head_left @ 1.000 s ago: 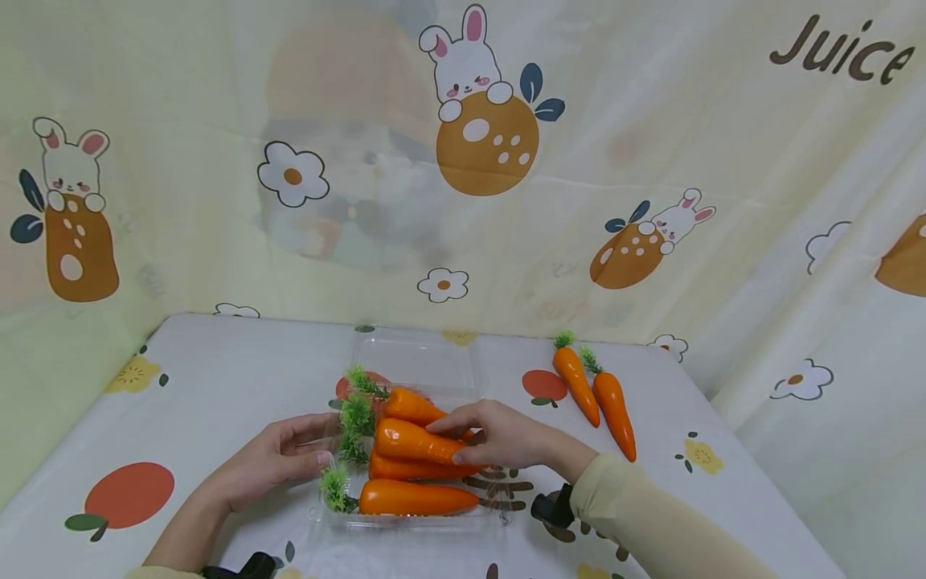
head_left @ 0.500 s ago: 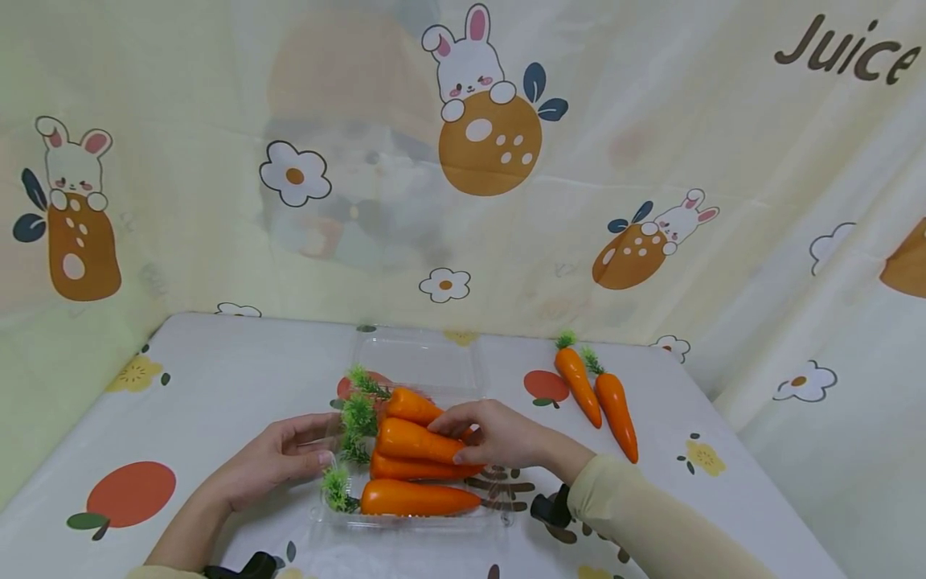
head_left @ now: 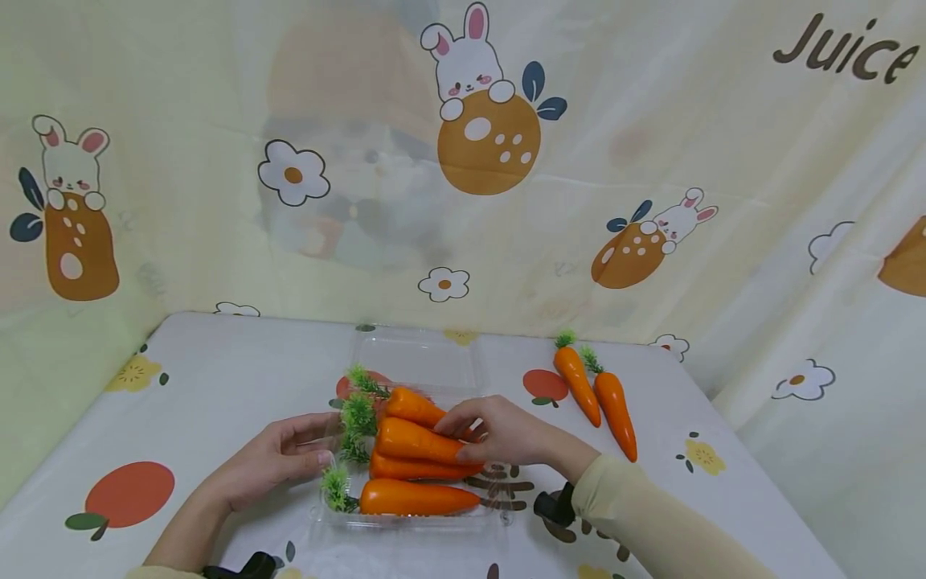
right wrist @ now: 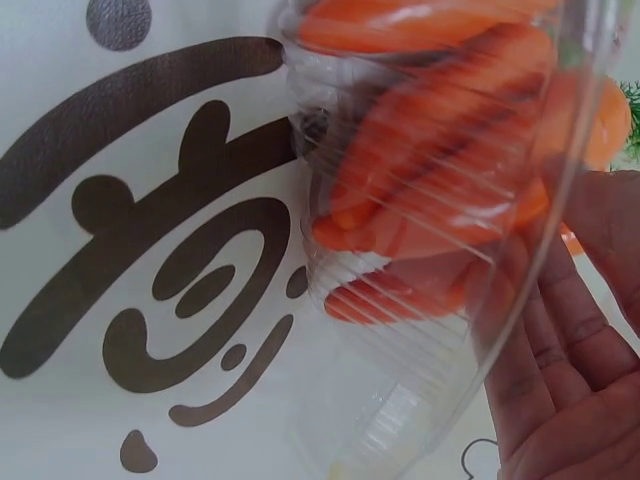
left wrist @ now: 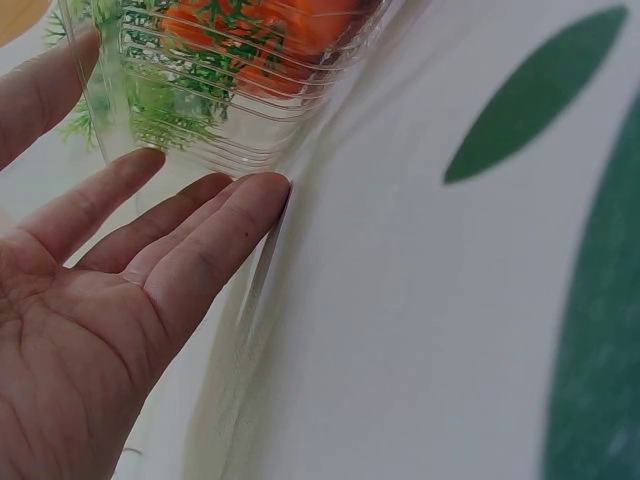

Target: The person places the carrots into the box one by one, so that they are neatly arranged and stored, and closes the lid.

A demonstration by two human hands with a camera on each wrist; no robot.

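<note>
A clear plastic container [head_left: 412, 521] lies with its lid [head_left: 415, 358] folded back, and several orange toy carrots with green tops rest inside. My right hand [head_left: 506, 434] reaches over its right side and pinches the narrow half of the upper middle carrot [head_left: 408, 439], thumb on the near side and fingers on the far side. Through the clear wall, the right wrist view shows the fingertips among the carrots. My left hand [head_left: 278, 454] is at the container's left wall beside the leafy tops, fingers fairly straight; in the left wrist view, fingertips [left wrist: 270, 185] touch the ribbed wall.
Two more carrots, one farther back [head_left: 576, 386] and one nearer [head_left: 615, 414], lie right of the container. A white printed cloth [head_left: 217, 378] covers the table. A printed curtain [head_left: 347, 265] hangs behind and at both sides.
My right hand has shifted very slightly right and up, its fingers drawn a little back along the carrot. The left hand and the carrots look unmoved.
</note>
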